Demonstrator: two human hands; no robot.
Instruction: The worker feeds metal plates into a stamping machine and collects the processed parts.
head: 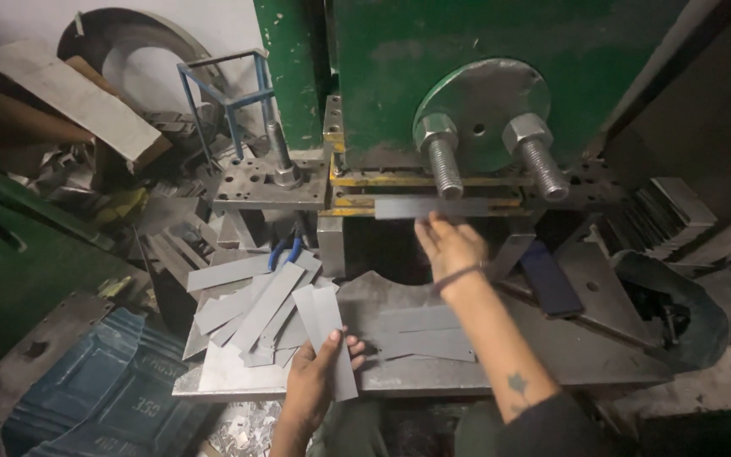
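Right hand point(450, 247): I saw my fingers closed on a grey metal strip point(430, 207) at the green press point(501, 59).
Left hand point(315, 377): gripped second strip point(328, 334) over desk point(552, 347).
Pile point(251, 313): loose strips, desk left.

The long strip point(431, 207) is a flat, thin, grey piece of metal. It lies level across the front of the green machine, just under two big bolts. Fingertips touch its lower edge near the middle. It may rest in a slot, but that is hard to see. The short strip point(332, 334) is grey and flat too. It points up and away, tilted a little, over the metal table.
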